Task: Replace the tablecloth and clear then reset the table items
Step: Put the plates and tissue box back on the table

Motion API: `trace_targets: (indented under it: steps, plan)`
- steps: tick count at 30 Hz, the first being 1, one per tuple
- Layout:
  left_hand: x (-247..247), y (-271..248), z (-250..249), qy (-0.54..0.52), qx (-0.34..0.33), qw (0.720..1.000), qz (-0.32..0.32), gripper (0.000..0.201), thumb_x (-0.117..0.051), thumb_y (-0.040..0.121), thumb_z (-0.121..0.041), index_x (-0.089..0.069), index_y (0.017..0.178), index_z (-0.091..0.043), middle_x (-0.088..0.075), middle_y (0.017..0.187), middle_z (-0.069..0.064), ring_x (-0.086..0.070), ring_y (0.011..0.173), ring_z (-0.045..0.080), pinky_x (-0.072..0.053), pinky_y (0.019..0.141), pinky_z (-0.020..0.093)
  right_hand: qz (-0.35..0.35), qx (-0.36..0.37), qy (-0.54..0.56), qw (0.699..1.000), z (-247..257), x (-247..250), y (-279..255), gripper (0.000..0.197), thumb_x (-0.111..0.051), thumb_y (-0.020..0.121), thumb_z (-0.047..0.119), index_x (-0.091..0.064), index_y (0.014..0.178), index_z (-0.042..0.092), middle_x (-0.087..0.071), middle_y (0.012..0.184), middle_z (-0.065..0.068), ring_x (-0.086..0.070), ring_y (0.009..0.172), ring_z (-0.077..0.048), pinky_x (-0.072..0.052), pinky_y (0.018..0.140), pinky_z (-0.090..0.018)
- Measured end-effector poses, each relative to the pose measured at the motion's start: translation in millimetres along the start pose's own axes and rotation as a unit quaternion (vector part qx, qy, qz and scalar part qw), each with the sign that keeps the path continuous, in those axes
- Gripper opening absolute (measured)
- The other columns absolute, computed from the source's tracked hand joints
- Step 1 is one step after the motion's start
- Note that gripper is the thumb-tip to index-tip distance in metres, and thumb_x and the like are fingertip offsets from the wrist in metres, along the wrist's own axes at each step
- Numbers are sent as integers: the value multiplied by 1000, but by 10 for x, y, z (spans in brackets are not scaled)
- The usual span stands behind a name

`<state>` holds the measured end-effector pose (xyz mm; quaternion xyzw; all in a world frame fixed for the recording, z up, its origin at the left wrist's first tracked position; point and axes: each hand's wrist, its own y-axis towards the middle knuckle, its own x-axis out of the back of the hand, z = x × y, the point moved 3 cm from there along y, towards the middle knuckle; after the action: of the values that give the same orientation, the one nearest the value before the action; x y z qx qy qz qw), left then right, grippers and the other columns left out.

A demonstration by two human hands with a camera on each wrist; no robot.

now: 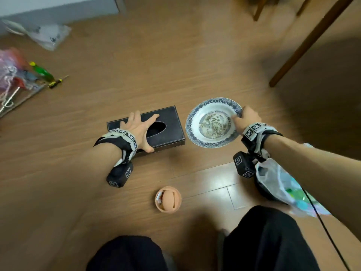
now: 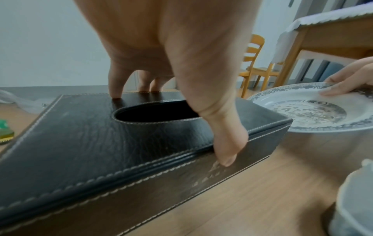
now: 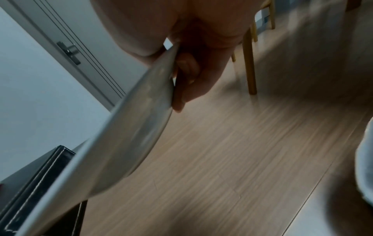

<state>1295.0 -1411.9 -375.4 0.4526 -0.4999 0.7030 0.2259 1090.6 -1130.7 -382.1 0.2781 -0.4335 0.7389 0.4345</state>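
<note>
1. Head view: the left hand (image 1: 137,127) spans the black tissue box (image 1: 168,132) on the wooden floor (image 1: 136,65), fingers spread over the far edge and thumb hooked over the near side. The right hand (image 1: 246,119) pinches the right rim of the blue-patterned plate (image 1: 197,124), which sits just right of the box. A small terracotta pot (image 1: 168,199) stands nearer the knees, and a plastic bag (image 1: 277,180) lies under the right forearm. Both items look about to be carried, probably back to the table, so lift them straight up and keep them apart to avoid a knock.

2. Left wrist view: the thumb (image 2: 226,153) presses the box's near wall below the lid seam, while the fingertips (image 2: 116,92) reach the far top edge. The grip is wide and stretched over smooth leather, so squeeze inward firmly before raising the box; a slack span could let it slide out. The oval opening (image 2: 153,111) looks dark inside, and whether tissues remain I cannot tell. A table (image 2: 331,36) with a white cloth (image 2: 302,17) stands behind, beside a wooden chair (image 2: 252,63).

3. Right wrist view: the picture is blurred, yet the plate's underside (image 3: 129,135) shows it steeply tilted in this camera, with fingers (image 3: 185,83) curled beneath the rim and the thumb on top. Its lower edge lies close to the box corner (image 3: 64,151); touching or not I cannot tell. A rim-only pinch on glazed china is weak, so slide the fingers further under and level the plate before carrying it.
</note>
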Motion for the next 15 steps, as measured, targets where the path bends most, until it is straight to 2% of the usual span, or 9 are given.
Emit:
trace_targets:
  steps: [4, 7, 9, 12, 15]
  plan:
    - [1257, -652, -274, 20, -35, 999, -1, 130, -84, 52, -62, 0, 150, -45, -27, 132, 15, -26, 127, 34, -42, 94, 53, -34, -23, -16, 999, 249, 1356, -550, 16, -53, 96, 26, -44, 100, 14, -53, 87, -4, -54, 79, -26, -41, 61, -29]
    - [2116, -1131, -445, 26, -55, 998, -8, 130, -83, 51, -62, 1, 149, -45, -26, 134, 15, -25, 128, 34, -41, 95, 55, -43, -42, -36, 998, 390, 2306, -1000, 18, -55, 95, 28, -45, 99, 14, -51, 88, -5, -49, 79, -27, -36, 69, -31]
    - [2635, -1389, -560, 31, -68, 997, -13, 130, -83, 52, -62, 1, 149, -45, -25, 135, 15, -25, 128, 34, -41, 95, 55, -48, -48, -43, 997, 459, 2863, -1254, 19, -56, 93, 29, -46, 98, 14, -51, 90, -7, -49, 79, -28, -37, 71, -32]
    - [3269, -1674, -750, 40, -96, 994, -21, 129, -84, 53, -61, 0, 150, -44, -26, 134, 15, -26, 128, 35, -42, 94, 54, -65, -73, -56, 994, 480, 3521, -1666, 21, -56, 92, 31, -48, 97, 13, -52, 88, -8, -50, 78, -29, -37, 69, -32]
    - [3709, -1808, -995, 57, -130, 989, -33, 129, -84, 54, -60, -1, 151, -43, -27, 132, 15, -27, 126, 35, -42, 92, 52, -93, -104, -44, 989, 378, 3960, -2007, 22, -56, 90, 32, -50, 96, 12, -53, 87, -8, -51, 76, -29, -38, 68, -32]
